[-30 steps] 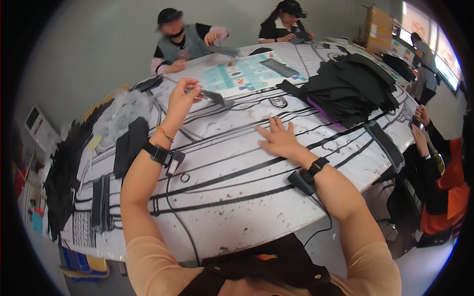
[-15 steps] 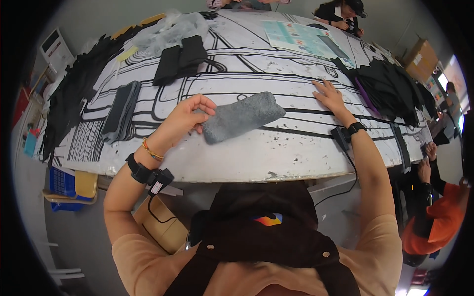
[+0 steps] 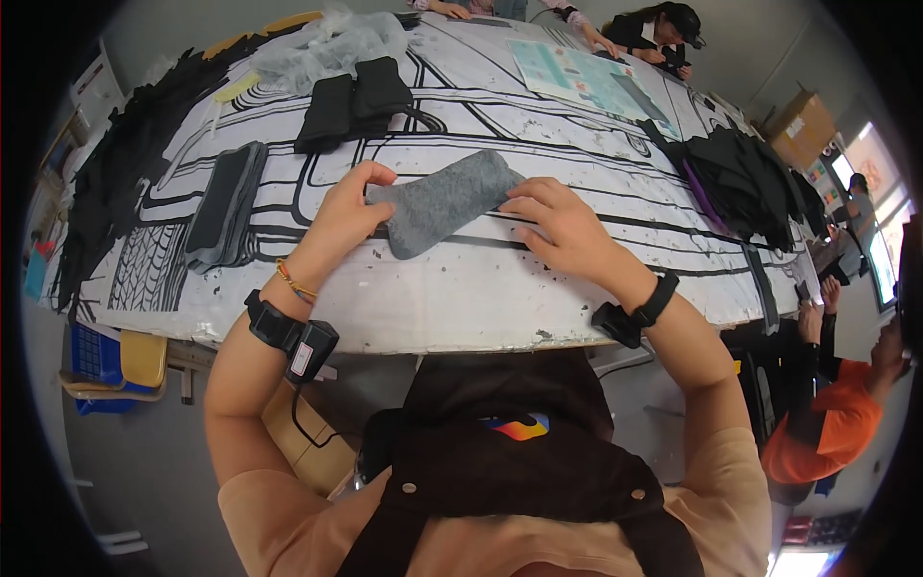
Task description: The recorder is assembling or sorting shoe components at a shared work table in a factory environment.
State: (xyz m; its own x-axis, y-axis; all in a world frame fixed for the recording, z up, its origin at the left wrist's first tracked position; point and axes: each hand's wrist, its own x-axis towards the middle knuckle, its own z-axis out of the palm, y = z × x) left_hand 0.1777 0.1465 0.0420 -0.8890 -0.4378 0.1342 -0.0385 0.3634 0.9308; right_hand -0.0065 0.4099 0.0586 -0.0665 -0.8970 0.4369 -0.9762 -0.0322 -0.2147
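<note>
A flat, dark grey, fleecy piece of cloth (image 3: pixel 447 197) is raised at a slant over the table, its right end higher. My left hand (image 3: pixel 344 213) pinches its left end between thumb and fingers. At the right end is my right hand (image 3: pixel 569 231), its fingertips at the cloth's edge and its thumb apart below them. A neat stack of similar dark grey pieces (image 3: pixel 226 207) lies to the left of my left hand. Beyond it, two thick black folded bundles (image 3: pixel 351 104) rest side by side.
The white table (image 3: pixel 461 322) has black line drawings. Black cloth heaps lie along its left edge (image 3: pixel 120 178) and at right (image 3: pixel 745 183). Clear plastic bags (image 3: pixel 327 58) and a light blue printed sheet (image 3: pixel 577 82) are farther back. Other people work at the far side and right (image 3: pixel 827 423).
My right hand has come off the table and moved left to the cloth's right end. The cloth has shifted slightly left and farther away, still in my left hand.
</note>
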